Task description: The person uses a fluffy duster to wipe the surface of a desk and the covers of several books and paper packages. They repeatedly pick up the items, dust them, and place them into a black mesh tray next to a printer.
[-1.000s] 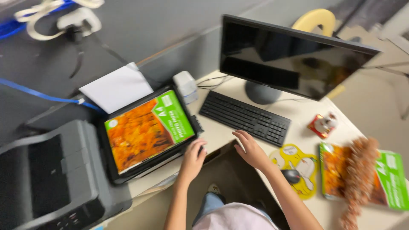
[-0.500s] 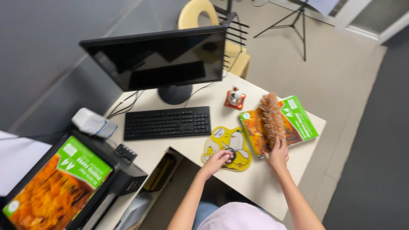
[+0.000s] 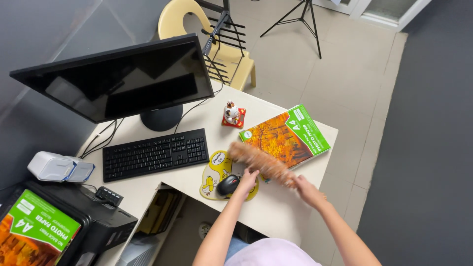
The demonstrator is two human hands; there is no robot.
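My right hand (image 3: 309,191) grips the handle of a brown feather duster (image 3: 260,161), which lies slanted over the desk, its fluffy head above the yellow mouse pad (image 3: 215,170) and the edge of an orange-and-green paper pack (image 3: 288,135). My left hand (image 3: 247,182) rests on the mouse pad, touching a black mouse (image 3: 228,184).
A white desk (image 3: 276,209) carries a black keyboard (image 3: 155,153), a dark monitor (image 3: 116,81) and a small cat figurine (image 3: 232,113). At the left are a white box (image 3: 59,167) and a black printer (image 3: 74,224) with another paper pack (image 3: 34,236). A yellow chair (image 3: 197,29) and a tripod (image 3: 300,22) stand behind.
The view swung from the printer side to the right end of the desk. My right hand took the duster off the paper pack and now sweeps it over the mouse pad; my left hand reached the mouse.
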